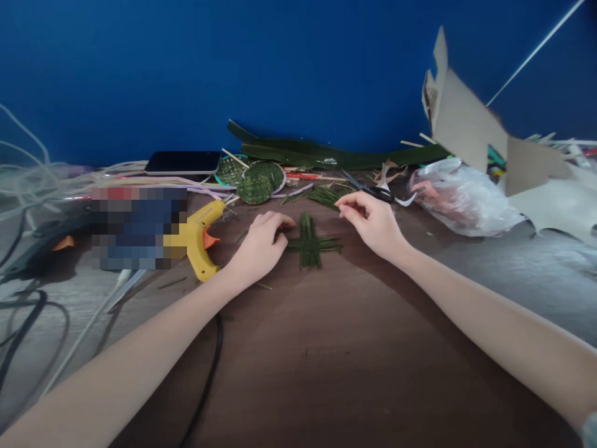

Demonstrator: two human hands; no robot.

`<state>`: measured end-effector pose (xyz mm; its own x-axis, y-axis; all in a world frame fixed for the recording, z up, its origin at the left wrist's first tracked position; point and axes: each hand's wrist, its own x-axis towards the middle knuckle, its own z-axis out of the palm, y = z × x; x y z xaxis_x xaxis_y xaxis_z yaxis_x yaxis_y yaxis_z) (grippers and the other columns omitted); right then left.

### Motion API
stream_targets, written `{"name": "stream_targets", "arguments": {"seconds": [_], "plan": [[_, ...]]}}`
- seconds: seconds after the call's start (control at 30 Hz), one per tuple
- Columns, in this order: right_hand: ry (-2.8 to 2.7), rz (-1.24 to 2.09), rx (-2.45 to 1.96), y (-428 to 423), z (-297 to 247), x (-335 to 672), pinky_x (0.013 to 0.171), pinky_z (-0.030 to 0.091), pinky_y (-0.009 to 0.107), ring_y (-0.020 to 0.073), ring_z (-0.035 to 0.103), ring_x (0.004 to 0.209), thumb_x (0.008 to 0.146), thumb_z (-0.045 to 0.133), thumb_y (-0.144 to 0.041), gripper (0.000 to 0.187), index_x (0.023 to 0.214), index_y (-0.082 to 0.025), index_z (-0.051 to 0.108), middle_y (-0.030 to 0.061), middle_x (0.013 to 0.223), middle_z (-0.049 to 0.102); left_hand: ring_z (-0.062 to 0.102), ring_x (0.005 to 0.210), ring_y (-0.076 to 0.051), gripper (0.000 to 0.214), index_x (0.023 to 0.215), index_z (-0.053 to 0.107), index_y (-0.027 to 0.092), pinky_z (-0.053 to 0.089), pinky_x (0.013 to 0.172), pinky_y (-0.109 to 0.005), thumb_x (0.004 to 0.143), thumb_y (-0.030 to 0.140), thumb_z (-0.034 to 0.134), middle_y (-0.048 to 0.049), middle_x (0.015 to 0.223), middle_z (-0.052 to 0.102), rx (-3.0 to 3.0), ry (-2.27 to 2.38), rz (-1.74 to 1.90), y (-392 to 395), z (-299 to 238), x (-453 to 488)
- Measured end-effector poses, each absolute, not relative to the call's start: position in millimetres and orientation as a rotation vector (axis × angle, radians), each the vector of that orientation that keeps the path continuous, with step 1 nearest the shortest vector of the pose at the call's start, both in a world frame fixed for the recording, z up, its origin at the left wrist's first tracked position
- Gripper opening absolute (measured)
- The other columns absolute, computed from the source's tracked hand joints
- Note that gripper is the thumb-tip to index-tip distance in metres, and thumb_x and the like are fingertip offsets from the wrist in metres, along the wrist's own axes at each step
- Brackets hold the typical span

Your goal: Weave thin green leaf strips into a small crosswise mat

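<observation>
A small cross-shaped weave of green leaf strips lies flat on the brown table. My left hand rests on the table with its fingertips pressed on the weave's left arm. My right hand hovers to the right of the weave, fingers curled in a pinch on a thin green leaf strip. More loose green strips lie just behind the weave.
A yellow glue gun lies left of my left hand, with its black cable running toward me. Woven green discs, scissors, long leaves, a phone, a plastic bag and cardboard pieces line the back.
</observation>
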<state>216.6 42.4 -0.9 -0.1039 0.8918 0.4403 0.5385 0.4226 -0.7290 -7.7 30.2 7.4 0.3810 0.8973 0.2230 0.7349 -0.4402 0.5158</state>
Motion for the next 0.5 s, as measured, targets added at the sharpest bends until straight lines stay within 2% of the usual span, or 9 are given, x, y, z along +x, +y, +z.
{"name": "stream_targets", "arguments": {"seconds": [0.23, 0.5], "plan": [[-1.81, 0.524, -1.193, 41, -2, 210, 0.06, 0.041, 0.029, 0.0147, 0.056, 0.066, 0.081, 0.049, -0.017, 0.015, 0.093, -0.018, 0.058, 0.0024, 0.075, 0.064, 0.048, 0.106, -0.025, 0.034, 0.103, 0.058, 0.014, 0.037, 0.099, -0.043, 0.072, 0.012, 0.044, -0.0081, 0.109, 0.059, 2.35, 1.465, 0.563, 32, 8, -4], [-1.852, 0.512, -1.154, 42, -4, 204, 0.06, 0.04, 0.029, 0.0144, 0.055, 0.069, 0.076, 0.049, -0.012, 0.018, 0.092, -0.018, 0.056, 0.003, 0.08, 0.061, 0.045, 0.115, -0.026, 0.045, 0.112, 0.054, 0.014, 0.034, 0.103, -0.044, 0.069, 0.011, 0.042, -0.0079, 0.118, 0.055, 2.316, 1.459, 0.418, 37, 15, -7]]}}
